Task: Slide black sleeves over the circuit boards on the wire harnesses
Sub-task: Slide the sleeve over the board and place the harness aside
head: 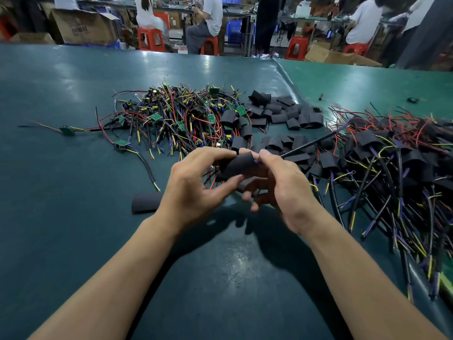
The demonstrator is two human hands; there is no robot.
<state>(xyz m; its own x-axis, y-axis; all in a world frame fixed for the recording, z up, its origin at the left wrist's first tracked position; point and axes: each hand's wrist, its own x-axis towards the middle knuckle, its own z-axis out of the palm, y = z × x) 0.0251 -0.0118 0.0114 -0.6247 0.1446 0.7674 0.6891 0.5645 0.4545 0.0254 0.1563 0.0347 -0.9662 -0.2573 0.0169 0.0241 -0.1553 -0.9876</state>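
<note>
My left hand (193,182) pinches a black sleeve (239,165) between thumb and fingers above the green table. My right hand (282,185) grips the same sleeve's right end, where a black cable (311,143) of the harness runs out toward the upper right. The circuit board of this harness is hidden inside the sleeve or behind my fingers. Thin red wires hang below the sleeve.
A tangle of bare harnesses with green boards (181,114) lies behind my hands. Loose black sleeves (282,114) are heaped at centre right. Sleeved harnesses (392,168) pile up on the right. One stray sleeve (145,202) lies at my left wrist. People sit on red stools beyond the table.
</note>
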